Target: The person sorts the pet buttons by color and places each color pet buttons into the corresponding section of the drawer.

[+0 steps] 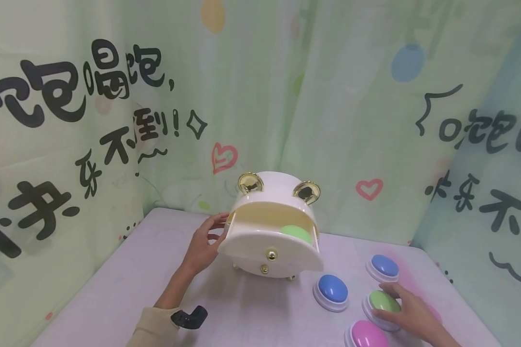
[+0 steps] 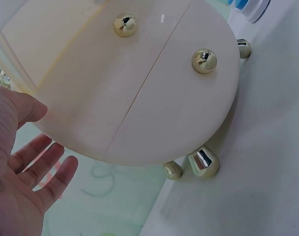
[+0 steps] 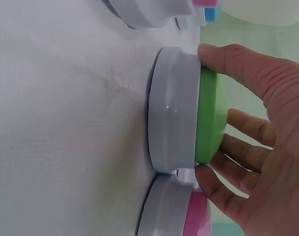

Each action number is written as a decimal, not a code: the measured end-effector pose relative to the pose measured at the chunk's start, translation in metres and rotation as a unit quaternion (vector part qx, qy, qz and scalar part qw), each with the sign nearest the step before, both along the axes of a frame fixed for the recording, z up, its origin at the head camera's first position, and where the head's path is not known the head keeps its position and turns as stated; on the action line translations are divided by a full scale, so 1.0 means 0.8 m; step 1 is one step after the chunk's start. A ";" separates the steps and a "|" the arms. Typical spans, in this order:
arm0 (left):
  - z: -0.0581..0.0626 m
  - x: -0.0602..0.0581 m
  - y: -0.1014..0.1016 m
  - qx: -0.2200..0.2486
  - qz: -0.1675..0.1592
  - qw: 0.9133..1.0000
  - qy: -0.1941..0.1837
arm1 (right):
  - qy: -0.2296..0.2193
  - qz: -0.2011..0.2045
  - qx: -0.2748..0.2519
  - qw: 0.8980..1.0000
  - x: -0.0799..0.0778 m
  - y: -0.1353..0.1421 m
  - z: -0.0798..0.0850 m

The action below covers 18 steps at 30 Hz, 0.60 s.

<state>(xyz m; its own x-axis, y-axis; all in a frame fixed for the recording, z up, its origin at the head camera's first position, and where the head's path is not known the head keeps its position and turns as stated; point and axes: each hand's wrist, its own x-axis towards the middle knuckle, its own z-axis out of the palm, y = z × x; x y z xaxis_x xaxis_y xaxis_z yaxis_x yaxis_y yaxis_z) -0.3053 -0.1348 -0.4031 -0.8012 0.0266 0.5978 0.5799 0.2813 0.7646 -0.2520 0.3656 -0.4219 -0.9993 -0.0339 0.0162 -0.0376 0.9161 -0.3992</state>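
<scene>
A white rounded box (image 1: 271, 188) with gold ears and gold feet stands at the middle of the table. Its upper drawer (image 1: 247, 246) is pulled out, with a light green object (image 1: 296, 233) partly visible inside. Beside the box's left side is my left hand (image 1: 201, 248), its thumb at the edge and its fingers spread loosely, as the left wrist view shows. My right hand (image 1: 405, 311) grips a green push button (image 1: 384, 301) on a white base, thumb on one side and fingers on the other. In the right wrist view the green button (image 3: 210, 115) sits upright on the table.
Around the right hand stand two blue buttons, one nearer the box (image 1: 333, 288) and one farther back (image 1: 384, 266), plus a pink button (image 1: 369, 335) at the front. A pale green curtain (image 1: 330, 120) with black writing and hearts surrounds the white table (image 1: 226, 308).
</scene>
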 end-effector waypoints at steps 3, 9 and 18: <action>0.000 0.000 0.000 -0.005 0.002 1.000 0.001 | -0.017 -0.009 -0.001 1.000 -0.002 0.000 0.000; 0.000 0.000 0.000 -0.008 0.004 1.000 0.002 | -0.025 -0.014 -0.005 1.000 -0.002 0.000 0.000; 0.000 0.001 0.000 -0.009 0.006 1.000 0.000 | -0.026 -0.026 -0.023 0.999 0.001 -0.001 -0.002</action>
